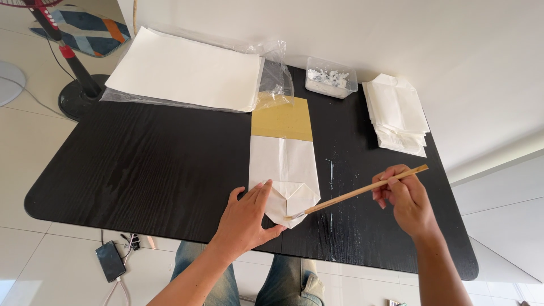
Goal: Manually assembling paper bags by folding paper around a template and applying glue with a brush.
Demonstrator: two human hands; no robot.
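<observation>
While glue is brushed on: step: bottom flaps of the paper bag [283,170] being pasted.
left hand [246,218]: flat, fingers spread, pressing the fold at 9 o'clock.
right hand [405,198]: closed round the bamboo brush [357,192].
next: a steady stroke along the flap edge is called for.

Your left hand [245,218] rests on the folded white paper bag [286,178] lying on the black wooden table [141,164]. Behind it lies the mustard cardboard sheet [282,119]. The stack of folded white bags [396,112] sits far right, the clear plastic tub [331,77] to its left.

Two hands [249,218], one brush [357,192]
</observation>
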